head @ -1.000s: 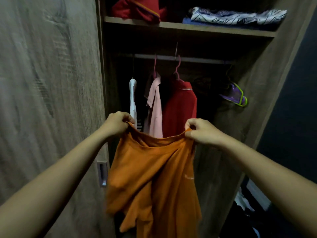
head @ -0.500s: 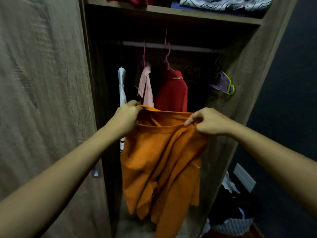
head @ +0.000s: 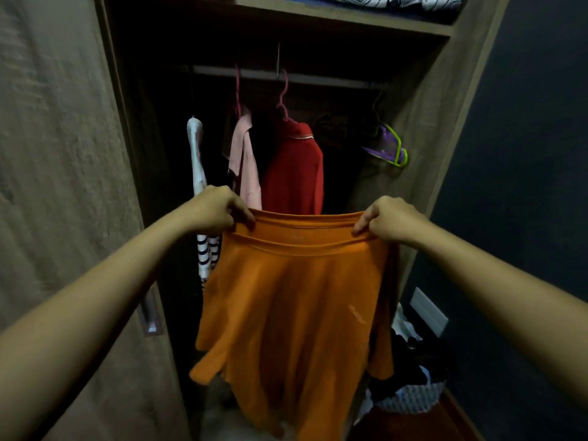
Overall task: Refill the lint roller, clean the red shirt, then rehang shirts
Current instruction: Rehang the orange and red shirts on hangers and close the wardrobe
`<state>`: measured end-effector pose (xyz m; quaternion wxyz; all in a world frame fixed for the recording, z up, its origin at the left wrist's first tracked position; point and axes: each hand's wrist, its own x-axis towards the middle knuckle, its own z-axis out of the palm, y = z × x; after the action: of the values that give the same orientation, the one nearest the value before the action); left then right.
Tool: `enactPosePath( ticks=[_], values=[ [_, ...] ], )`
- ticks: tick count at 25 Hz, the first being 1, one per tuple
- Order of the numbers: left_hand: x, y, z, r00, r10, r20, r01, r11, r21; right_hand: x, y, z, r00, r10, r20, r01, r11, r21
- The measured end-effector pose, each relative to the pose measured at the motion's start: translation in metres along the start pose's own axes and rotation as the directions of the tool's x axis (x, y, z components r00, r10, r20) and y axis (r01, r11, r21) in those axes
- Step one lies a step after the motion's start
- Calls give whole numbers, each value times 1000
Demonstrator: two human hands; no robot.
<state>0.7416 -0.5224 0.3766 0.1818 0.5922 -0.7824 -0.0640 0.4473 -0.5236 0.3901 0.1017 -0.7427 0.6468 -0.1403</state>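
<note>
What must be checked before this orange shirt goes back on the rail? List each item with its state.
1. Left hand grips the orange shirt at its top edge: ok.
2. Right hand pinches the other end of that edge: ok.
3. Edge stretched straight between the hands: ok.
4. Hanger inside the orange shirt: not ok, none shows.
5. Spare purple and green hangers at the right: ok, they look bare.
6. Free gap on the rail right of the red shirt: cannot tell, too dark.
</note>
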Motion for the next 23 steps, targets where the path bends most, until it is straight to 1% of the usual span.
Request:
enactPosePath(
  ticks=[1, 2, 4, 6, 7, 8, 9, 11, 12, 13, 14, 16, 18, 19, 21, 22, 23],
  values=[
    [7, 3, 3, 1000, 16, 21, -16, 1000, 24, 4, 4, 2, 1000, 13, 8, -13, 999, 38],
    [14, 5, 8, 999, 20, 42, -21, 999, 34, 8, 8, 2, 1000, 17, 15, -17, 999, 34],
    [28, 9, 22, 991, 48, 127, -48, 999, -3, 17, 16, 2, 996, 26, 90, -23, 999, -36],
    [43, 16, 43, 955, 137, 263, -125, 990, -64, 28, 27, 5, 983, 54, 178, -39, 996, -84],
    [50, 22, 53, 934, 172, 313, -154, 985, -80, 35, 34, 7, 980, 58, 189, -36, 992, -119],
    [57, 29, 61, 921, 210, 327, -190, 977, -93, 43, 40, 9, 984, 41, 174, -10, 984, -176],
    [69, 36, 67, 919, 247, 306, -230, 969, -91, 54, 48, 10, 991, 8, 137, 27, 966, -256],
    [96, 55, 72, 934, 308, 183, -287, 949, -134, 77, 68, 10, 995, -86, 45, 97, 885, -456],
    [111, 66, 72, 938, 329, 107, -306, 933, -188, 88, 79, 7, 991, -129, 24, 119, 799, -589],
    [127, 76, 72, 943, 331, 38, -313, 918, -243, 99, 90, 2, 989, -144, 26, 118, 688, -716],
    [146, 85, 72, 948, 316, -34, -312, 904, -292, 109, 102, -5, 990, -140, 33, 109, 577, -809],
    [187, 101, 73, 965, 222, -142, -262, 874, -409, 127, 121, -17, 991, -128, 46, 94, 400, -912],
    [229, 116, 76, 976, 85, -198, -189, 781, -595, 140, 133, -23, 988, -135, 69, 104, 280, -954],
    [250, 125, 77, 977, 10, -212, -153, 725, -672, 145, 137, -24, 985, -155, 75, 113, 252, -961],
    [293, 139, 80, 968, -121, -221, -102, 616, -781, 152, 142, -22, 978, -196, 68, 114, 238, -964],
    [312, 146, 83, 963, -162, -215, -84, 578, -812, 154, 145, -21, 973, -219, 69, 120, 231, -965],
    [331, 153, 86, 961, -188, -202, -64, 562, -825, 154, 148, -19, 967, -245, 71, 127, 222, -967]
  ],
)
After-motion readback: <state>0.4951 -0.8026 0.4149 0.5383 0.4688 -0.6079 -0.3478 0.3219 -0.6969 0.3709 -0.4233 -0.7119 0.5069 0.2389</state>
